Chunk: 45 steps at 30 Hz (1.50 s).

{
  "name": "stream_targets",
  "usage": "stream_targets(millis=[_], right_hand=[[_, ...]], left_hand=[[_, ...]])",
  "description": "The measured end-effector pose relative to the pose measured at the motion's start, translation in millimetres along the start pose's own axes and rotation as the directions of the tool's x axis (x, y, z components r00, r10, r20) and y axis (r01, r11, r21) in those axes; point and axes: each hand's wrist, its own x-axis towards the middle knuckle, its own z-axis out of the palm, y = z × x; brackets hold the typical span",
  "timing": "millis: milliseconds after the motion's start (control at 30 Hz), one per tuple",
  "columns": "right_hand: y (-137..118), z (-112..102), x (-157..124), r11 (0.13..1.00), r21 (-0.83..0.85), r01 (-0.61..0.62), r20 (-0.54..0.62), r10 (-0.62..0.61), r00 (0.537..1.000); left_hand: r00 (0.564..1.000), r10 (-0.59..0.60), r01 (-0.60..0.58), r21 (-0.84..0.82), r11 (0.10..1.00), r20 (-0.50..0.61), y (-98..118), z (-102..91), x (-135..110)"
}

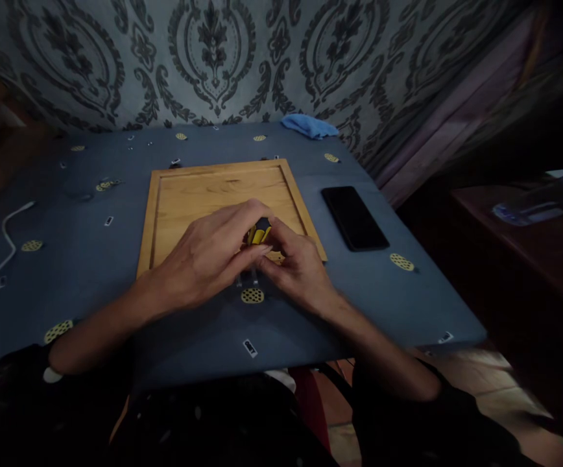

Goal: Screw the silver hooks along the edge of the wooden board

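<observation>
Dark sleeves (87, 402): lying nearest, bunching behind both hands and leaving the forearms bare.
Left hand (208, 250): curving narrowly around a small object from the left, its thumb reaching along the near side.
Right hand (301, 259): holding the same object from the right, thumb and fingers bending close together.
Good handling: probably calling for one hand doing the steadying while the other is making small, light adjustments — squeezing hard could be bending the yellow parts.
Thumbs: covering much of the near side; easing them slightly apart would likely be giving a better view of the work.
Black-and-yellow object (261, 231): sitting between both hands' fingertips, yellow facing the wearer, black showing behind; fingers are hiding the rest, so its full shape is impossible to tell.
Wooden board (203, 194): lying below and beyond the hands — probably serving as a backstop for anything slipping.
Phone (354, 218): resting to the right of the right hand, not touching it.
</observation>
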Motion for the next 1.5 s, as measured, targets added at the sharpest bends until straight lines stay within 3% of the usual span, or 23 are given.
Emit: stream_targets(millis=[167,267,367,533,1033,1200,1367,1500], right_hand=[[0.0,-2.3,3.3,0.996,-0.008,-0.087,0.015,0.088,0.996],[-0.8,-2.9,5.3,0.991,0.035,-0.128,0.042,0.127,0.991],[0.1,-2.0,6.0,0.979,0.116,-0.169,0.028,0.167,0.986],[3.6,-0.9,4.0,0.938,0.270,-0.216,0.046,0.212,0.976],[7.8,1.2,-1.2,0.807,0.480,-0.343,0.050,0.365,0.930],[5.7,-4.8,-1.6,0.827,0.458,-0.327,0.010,0.363,0.932],[6.2,-16.0,-3.2,0.887,0.407,-0.217,-0.080,0.271,0.959],[5.0,-16.9,-6.7,0.866,0.435,-0.246,-0.073,0.306,0.949]], left_hand=[[0.988,-0.148,0.144,-0.058,0.988,-0.053,-8.7,-1.3,-16.3],[0.957,-0.279,0.282,-0.029,0.959,0.074,-9.8,5.5,-26.6],[0.914,-0.337,0.345,0.006,0.939,0.223,-5.5,17.9,-30.9],[0.873,-0.408,0.418,0.022,0.908,0.266,1.6,34.9,-27.4],[0.929,-0.334,0.337,0.006,0.941,0.161,-2.2,50.7,-35.2],[0.923,-0.345,0.347,0.020,0.938,0.174,-0.3,50.6,-34.7],[0.911,-0.368,0.374,0.005,0.927,0.183,0.9,49.5,-35.0],[0.909,-0.376,0.388,-0.037,0.921,0.180,-0.3,50.2,-36.7]])
